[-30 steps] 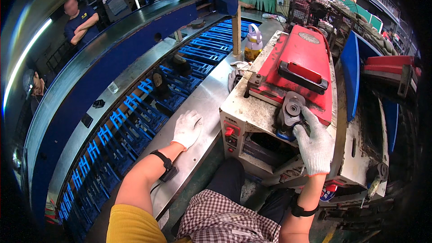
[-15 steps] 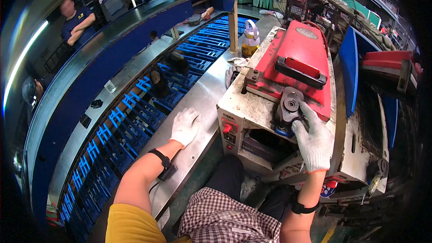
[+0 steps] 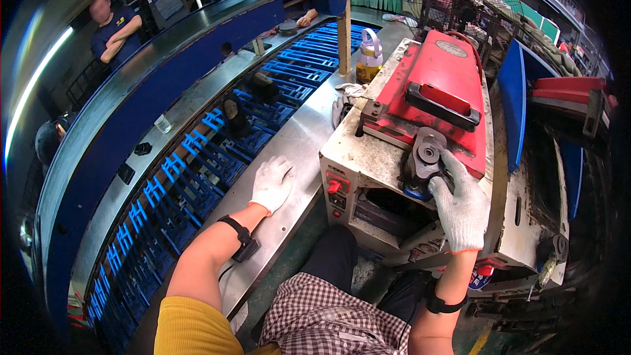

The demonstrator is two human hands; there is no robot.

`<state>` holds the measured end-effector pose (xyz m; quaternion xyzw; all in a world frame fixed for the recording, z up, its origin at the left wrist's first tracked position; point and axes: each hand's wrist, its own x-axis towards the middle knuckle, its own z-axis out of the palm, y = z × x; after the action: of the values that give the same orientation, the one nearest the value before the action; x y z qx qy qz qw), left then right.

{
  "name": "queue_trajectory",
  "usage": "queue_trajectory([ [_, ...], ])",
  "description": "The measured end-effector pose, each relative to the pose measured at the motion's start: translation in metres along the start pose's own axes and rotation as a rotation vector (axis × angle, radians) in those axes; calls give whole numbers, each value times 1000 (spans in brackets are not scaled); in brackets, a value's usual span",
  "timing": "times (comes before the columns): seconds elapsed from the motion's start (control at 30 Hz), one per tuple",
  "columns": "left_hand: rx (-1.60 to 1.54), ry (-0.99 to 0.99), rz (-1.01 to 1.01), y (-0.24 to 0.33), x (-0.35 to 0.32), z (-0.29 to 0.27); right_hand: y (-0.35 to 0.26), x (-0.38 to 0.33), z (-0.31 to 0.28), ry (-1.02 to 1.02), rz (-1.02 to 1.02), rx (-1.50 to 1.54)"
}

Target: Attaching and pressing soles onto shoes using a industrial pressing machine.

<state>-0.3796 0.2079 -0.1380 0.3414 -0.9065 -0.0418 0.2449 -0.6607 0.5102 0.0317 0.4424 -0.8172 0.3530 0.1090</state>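
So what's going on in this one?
A person has the gloved right hand on a dark gray part at the front of a red-topped machine. The gloved left hand rests on the metal counter beside the blue bars. Beyond, another person stands with folded arms.

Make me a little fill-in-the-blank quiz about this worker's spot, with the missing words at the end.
The hand at the grey piece is the person's ____ one.
The left hand wears a glove coloured ____.
The machine cover is mostly coloured ____.
The lap cloth is patterned with ____.

Missing words: right; white; red; checks.
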Motion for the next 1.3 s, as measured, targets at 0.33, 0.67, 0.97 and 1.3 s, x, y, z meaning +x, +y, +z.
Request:
queue_trajectory([
  [0.33, 7, 13, 5, -1, -3, 0, 0, -1, 1, 16, -5, -10],
  [0.67, 3, 10, 8, 1, -2, -1, 1, -1, -1, 12, -10, -7],
  [0.97, 8, -13, -10, 4, -2, -2, 4, -2, -1, 12, -32, 2],
  [1.3, 247, 60, -293, -1, -9, 14, 1, -3, -1, -40, 87, 151],
])
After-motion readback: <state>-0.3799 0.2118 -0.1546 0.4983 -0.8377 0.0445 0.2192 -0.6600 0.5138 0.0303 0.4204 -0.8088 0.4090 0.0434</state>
